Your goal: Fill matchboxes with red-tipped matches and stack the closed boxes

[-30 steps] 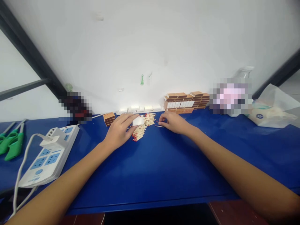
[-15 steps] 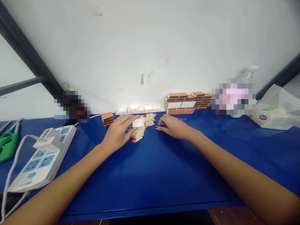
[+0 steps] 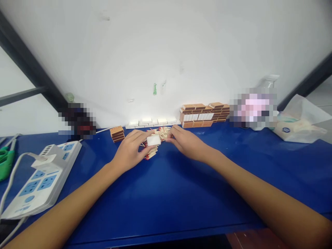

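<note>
- Head view: the left hand [image 3: 129, 152] holds a white matchbox tray [image 3: 153, 140] between thumb and fingers, just over the loose matches [image 3: 149, 154]; what is in the tray cannot be made out.
- The right hand [image 3: 185, 141], at 3 o'clock of the tray, has its fingers drawn narrow with the tips on the matches; whether it grips any cannot be told.
- At 12 o'clock, a row of white trays [image 3: 153, 121] lines the white wall [image 3: 166, 52]; stacked matchboxes [image 3: 204, 114] stand at 1 o'clock and a small brown stack [image 3: 116, 134] at 10 o'clock.
- The blue tabletop [image 3: 168, 193] carries everything.
- A power strip [image 3: 41, 176] and green scissors [image 3: 5, 159] lie at 9 o'clock, a plastic bag [image 3: 301, 121] at 3 o'clock, all well apart from the hands.
</note>
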A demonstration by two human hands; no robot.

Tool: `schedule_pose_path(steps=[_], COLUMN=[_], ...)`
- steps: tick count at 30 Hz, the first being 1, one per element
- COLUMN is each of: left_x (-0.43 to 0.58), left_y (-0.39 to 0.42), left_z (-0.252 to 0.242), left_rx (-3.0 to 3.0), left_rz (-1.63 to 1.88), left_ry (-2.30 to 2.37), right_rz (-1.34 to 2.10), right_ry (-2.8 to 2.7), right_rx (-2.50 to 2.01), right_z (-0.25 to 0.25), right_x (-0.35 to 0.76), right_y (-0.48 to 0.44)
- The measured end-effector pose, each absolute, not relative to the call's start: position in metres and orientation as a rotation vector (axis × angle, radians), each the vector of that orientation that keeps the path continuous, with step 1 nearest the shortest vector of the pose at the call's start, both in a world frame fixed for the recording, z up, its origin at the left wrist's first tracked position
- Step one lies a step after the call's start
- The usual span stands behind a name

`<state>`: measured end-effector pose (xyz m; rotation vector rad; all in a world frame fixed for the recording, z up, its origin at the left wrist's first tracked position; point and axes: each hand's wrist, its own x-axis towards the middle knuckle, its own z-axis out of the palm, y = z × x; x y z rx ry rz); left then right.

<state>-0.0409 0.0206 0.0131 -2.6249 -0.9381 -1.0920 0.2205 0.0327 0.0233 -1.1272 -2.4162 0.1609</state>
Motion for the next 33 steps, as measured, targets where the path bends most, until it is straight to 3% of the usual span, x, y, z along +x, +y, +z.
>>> schedule_pose_path(steps=[10, 19, 33], left_x=[-0.033, -0.031, -0.026], left_y=[0.011, 0.011, 0.007], left_z=[0.009, 0.007, 0.008], left_rx=[-2.71, -2.747, -2.82], left_rz=[-1.097, -1.071, -1.138], left_ry=[-0.916, -0.943, -0.987], right_rz=[-0.305, -0.073, -0.025], right_ry=[-2.449, -2.521, -2.547], right_rx=[-1.0, -1.057, -1.005], right_z=[0.016, 0.018, 0.011], right_x=[0.195, 0.203, 0.199], right_y=[0.013, 0.014, 0.01])
